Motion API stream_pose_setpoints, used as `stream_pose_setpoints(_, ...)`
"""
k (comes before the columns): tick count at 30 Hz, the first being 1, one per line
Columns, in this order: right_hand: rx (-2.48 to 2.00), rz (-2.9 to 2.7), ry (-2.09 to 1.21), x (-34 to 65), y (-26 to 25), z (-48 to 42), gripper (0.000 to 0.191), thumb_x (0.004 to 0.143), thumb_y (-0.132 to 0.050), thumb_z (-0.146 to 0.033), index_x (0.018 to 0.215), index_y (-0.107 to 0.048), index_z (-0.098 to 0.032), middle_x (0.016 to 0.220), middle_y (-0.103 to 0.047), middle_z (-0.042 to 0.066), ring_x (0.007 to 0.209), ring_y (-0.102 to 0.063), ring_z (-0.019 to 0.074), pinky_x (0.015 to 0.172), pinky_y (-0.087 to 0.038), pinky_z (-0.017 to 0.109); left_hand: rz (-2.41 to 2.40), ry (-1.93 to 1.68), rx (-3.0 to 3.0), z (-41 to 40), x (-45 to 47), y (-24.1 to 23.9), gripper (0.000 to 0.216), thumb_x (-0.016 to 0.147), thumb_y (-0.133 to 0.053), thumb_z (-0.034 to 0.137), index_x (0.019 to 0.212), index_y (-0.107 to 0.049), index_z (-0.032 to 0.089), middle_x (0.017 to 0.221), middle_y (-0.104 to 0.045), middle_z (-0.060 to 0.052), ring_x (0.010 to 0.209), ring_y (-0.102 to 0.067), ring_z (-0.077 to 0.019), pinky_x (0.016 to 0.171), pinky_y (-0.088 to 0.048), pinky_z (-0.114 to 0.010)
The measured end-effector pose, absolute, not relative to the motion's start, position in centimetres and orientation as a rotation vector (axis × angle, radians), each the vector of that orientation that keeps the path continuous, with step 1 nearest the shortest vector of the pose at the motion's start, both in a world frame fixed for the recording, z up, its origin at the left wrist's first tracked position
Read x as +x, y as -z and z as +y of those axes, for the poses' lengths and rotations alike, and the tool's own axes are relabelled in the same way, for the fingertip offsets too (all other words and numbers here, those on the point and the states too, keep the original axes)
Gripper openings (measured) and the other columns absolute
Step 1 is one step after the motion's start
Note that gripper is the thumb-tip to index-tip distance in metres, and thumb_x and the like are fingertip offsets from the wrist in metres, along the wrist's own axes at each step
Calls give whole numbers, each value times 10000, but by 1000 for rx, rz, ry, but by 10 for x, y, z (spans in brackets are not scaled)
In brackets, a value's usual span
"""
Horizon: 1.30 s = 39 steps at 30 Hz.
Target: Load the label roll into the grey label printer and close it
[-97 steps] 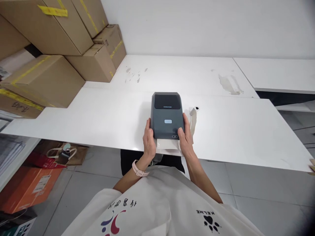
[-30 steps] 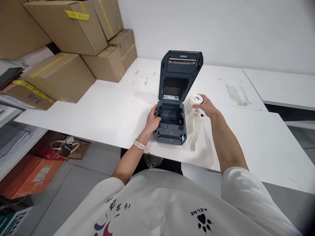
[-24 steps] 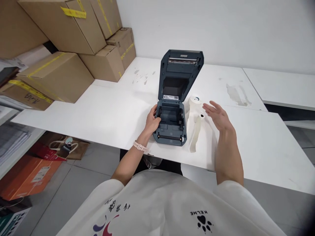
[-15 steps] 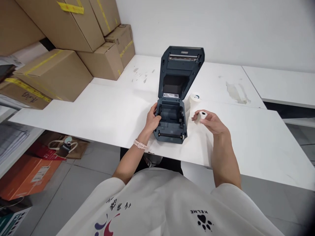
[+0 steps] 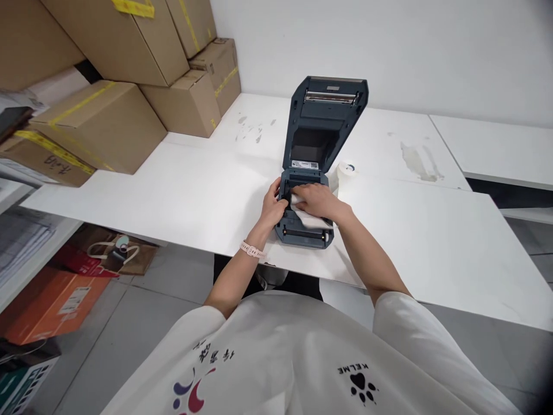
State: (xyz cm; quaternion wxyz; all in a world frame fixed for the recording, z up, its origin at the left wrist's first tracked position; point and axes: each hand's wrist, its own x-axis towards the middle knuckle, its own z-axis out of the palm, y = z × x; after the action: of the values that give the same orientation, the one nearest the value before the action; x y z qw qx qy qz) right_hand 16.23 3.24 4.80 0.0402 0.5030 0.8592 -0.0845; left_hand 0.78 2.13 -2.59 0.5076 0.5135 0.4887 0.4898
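Grips the open printer (image 5: 317, 144) with the left hand (image 5: 272, 208); holds a paper roll (image 5: 306, 218) inside, beside the left fingers, with the right hand (image 5: 320, 202); has another roll (image 5: 345, 172) just beyond.

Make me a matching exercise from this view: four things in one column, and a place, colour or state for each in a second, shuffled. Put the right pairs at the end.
Things
1. Left hand
2. Right hand
3. Printer lid
4. Wristband

Place, colour or state
A. Pale pink
B. Reaching into the printer body, with white paper
C. Gripping the left side of the printer body
D. Raised, standing open

Right pairs: 1-C, 2-B, 3-D, 4-A
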Motion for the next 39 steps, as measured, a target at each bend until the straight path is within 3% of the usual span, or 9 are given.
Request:
stream_pose_setpoints(4, 1620, 2869, 299, 178, -41, -1, 412, 988, -493, -209, 1374, -629, -157, 1368, -679, 156, 1240, -638, 359, 1005, -537, 509, 1162, -1174, 1240, 18, 7, 23, 868, 669, -500, 65, 1527, -414, 165, 1615, -465, -117, 1495, -449, -252, 1219, -396, -370)
stream_pose_setpoints(8, 1712, 3133, 428, 186, -26, -52, 362, 1035, -466, -306, 1317, -682, -234, 1346, -709, 111, 1233, -659, 339, 1006, -574, 558, 1142, -1149, 1222, 17, 7, 22, 848, 707, -521, 91, 1534, -390, 219, 1635, -443, -87, 1520, -416, -254, 1236, -376, -379)
stream_pose_setpoints(14, 1824, 3262, 411, 179, 4, -94, 367, 1034, -517, -279, 1376, -650, -260, 1463, -644, 83, 1427, -555, 293, 1169, -503, 572, 1082, -1131, 1191, 20, 6, 27, 834, 767, -640, 205, 1547, -351, 255, 1671, -380, -79, 1551, -363, -276, 1264, -333, -420)
stream_pose_setpoints(22, 1831, 3366, 354, 179, 10, -94, 323, 1023, -557, -211, 1328, -664, -215, 1412, -684, 95, 1369, -603, 274, 1138, -521, 527, 1083, -1043, 1196, 25, 2, 32, 959, 760, -748, 281, 1596, -281, 326, 1694, -340, -52, 1550, -360, -290, 1266, -321, -445)
stream_pose_setpoints(31, 1838, 3226, 444, 180, 2, -92, 240, 1030, -559, -284, 1242, -661, -237, 1451, -659, 54, 1300, -594, 316, 1041, -515, 560, 1089, -1031, 1219, 26, 2, 34, 968, 782, -748, 297, 1613, -253, 329, 1689, -357, -56, 1537, -386, -297, 1247, -355, -450)
stream_pose_setpoints(35, 1833, 3228, 686, 183, 0, -96, 246, 1012, -603, -333, 1239, -677, -278, 1446, -664, 45, 1337, -590, 322, 1093, -464, 597, 1135, -1034, 1203, 25, 3, 30, 990, 778, -780, 349, 1617, -257, 292, 1687, -357, -92, 1546, -372, -319, 1248, -361, -460)
stream_pose_setpoints(39, 1879, 3286, 1351, 205, -4, -85, 188, 1007, -612, -368, 1149, -729, -332, 1275, -763, 9, 1228, -693, 255, 1157, -467, 557, 1233, -1027, 1240, -7, 2, 19, 1048, 795, -792, 479, 1638, -192, 311, 1734, -244, -94, 1602, -244, -344, 1277, -312, -510)
